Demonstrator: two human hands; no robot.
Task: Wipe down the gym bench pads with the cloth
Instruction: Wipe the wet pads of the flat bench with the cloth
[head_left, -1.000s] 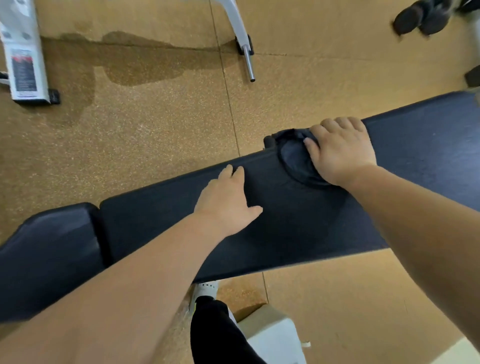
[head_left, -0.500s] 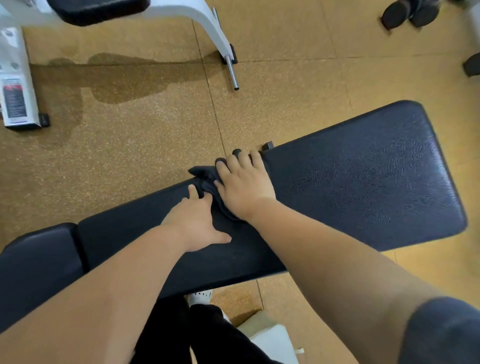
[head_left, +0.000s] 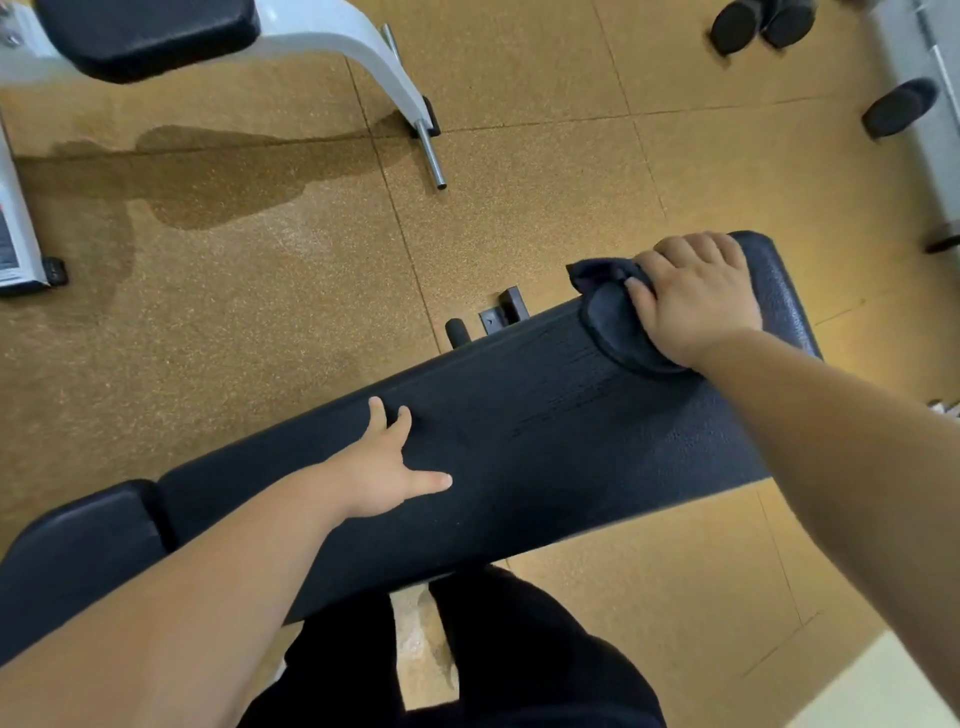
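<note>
A long black bench pad (head_left: 519, 447) runs from lower left to upper right, with a shorter black seat pad (head_left: 78, 540) at its left end. My right hand (head_left: 696, 296) presses a dark cloth (head_left: 608, 306) flat on the far right end of the long pad; its fingers bend over the pad's far edge. The cloth sticks out to the left of the hand. My left hand (head_left: 384, 473) rests flat on the middle of the pad, fingers spread. A faint damp streak shows on the pad beside the cloth.
Another white-framed bench (head_left: 332, 31) with a black pad stands at the upper left, its steel peg (head_left: 434, 161) pointing at the floor. Dark dumbbells (head_left: 758, 23) lie at the upper right beside a grey rack (head_left: 930, 104). A darker stain marks the floor. My legs stand under the bench.
My right hand has slid the cloth from the middle of the long pad out to its far right end. My left hand has stayed planted on the pad.
</note>
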